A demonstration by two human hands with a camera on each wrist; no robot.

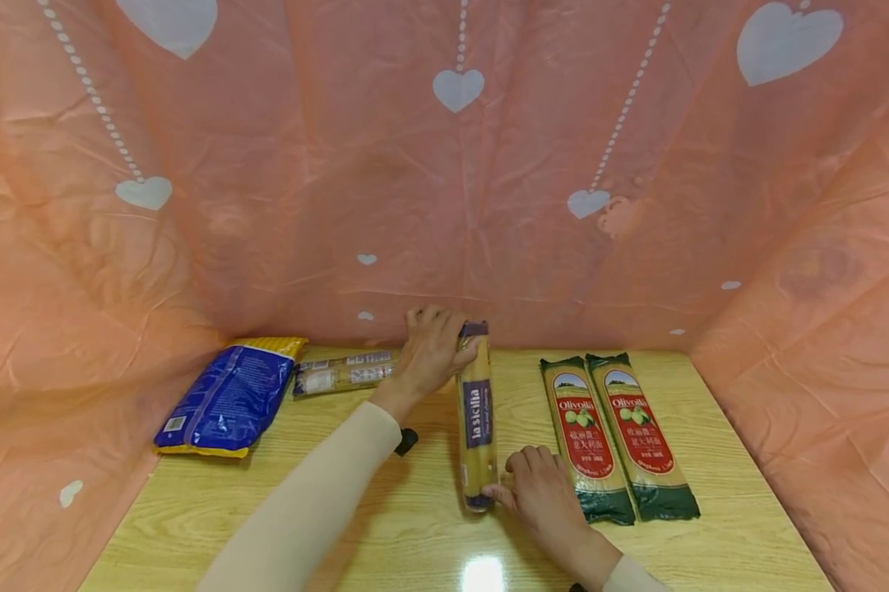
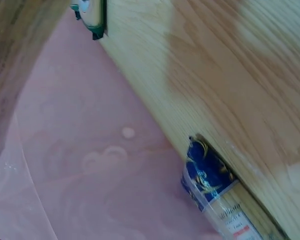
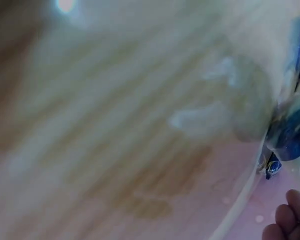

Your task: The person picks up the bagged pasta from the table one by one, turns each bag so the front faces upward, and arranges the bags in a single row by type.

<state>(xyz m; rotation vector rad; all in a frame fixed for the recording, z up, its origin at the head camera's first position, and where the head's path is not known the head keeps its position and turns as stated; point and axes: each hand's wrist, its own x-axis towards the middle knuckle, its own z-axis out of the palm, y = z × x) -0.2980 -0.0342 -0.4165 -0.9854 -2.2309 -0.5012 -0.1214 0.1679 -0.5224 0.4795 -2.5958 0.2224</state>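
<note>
A long clear pack of spaghetti (image 1: 477, 419) with a purple "la sicilia" label is in the middle of the head view, its length pointing away from me. My left hand (image 1: 432, 349) grips its far end, thumb across the front. At the near end, my right hand (image 1: 548, 497) touches the pack's lower right corner with the thumb, while its other fingers lie off to the right. Another purple-ended spaghetti pack (image 1: 348, 372) lies sideways behind my left forearm; its dark blue end (image 2: 209, 172) shows in the left wrist view.
Two green-ended Olivoilà pasta packs, a left one (image 1: 585, 436) and a right one (image 1: 642, 436), lie side by side on the wooden table (image 1: 725, 485). A blue and yellow bag (image 1: 229, 399) sits at the back left. Pink sheeting (image 1: 326, 205) with hearts encloses the back and sides.
</note>
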